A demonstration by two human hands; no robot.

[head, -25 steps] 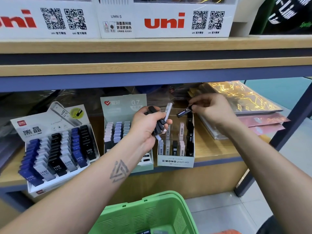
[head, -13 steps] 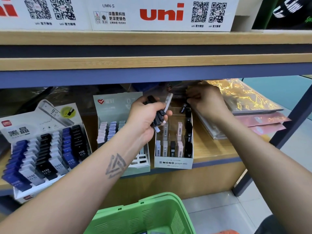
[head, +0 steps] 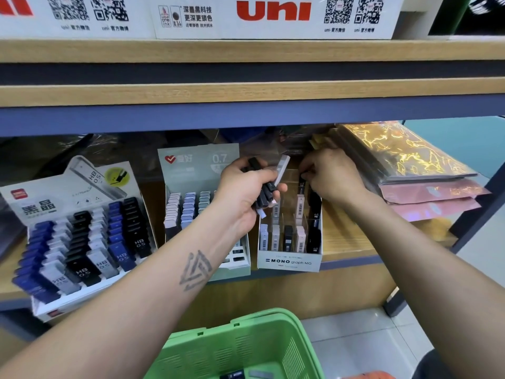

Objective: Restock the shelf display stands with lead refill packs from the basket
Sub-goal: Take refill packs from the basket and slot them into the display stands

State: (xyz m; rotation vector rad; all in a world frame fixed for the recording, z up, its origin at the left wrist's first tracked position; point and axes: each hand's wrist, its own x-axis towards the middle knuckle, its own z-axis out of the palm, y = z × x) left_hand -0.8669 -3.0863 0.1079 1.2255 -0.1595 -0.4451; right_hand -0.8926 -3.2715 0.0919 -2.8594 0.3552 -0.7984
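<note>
Nearest the camera, a green perforated plastic basket (head: 246,348) sits low in the view, with a couple of small packs just visible at its bottom edge. Above it both bare forearms reach up toward the lower wooden shelf (head: 347,242). The left hand (head: 246,195), on a forearm bearing a triangular tattoo, has its fingers curled round a bundle of lead refill packs (head: 266,191), slim black and white cases fanned out above the thumb. The right hand (head: 332,175) is turned knuckles up at the back of the MONO graph MG display stand (head: 289,262), its fingertips pinching a black refill pack (head: 302,184) that stands upright in the stand's rear row.

That white card stand has clear dividers, with white, black and pink cases upright in the front slots. Just left of it stands a pale green 0.7 display stand (head: 196,162) with rows of pastel cases, and further left a white HB 0.5 display stand (head: 41,198) packed with blue, grey and black cases. To the right lie stacked glossy foil pouches (head: 404,157), gold over pink. On the upper shelf stand white uni boxes (head: 273,15).
</note>
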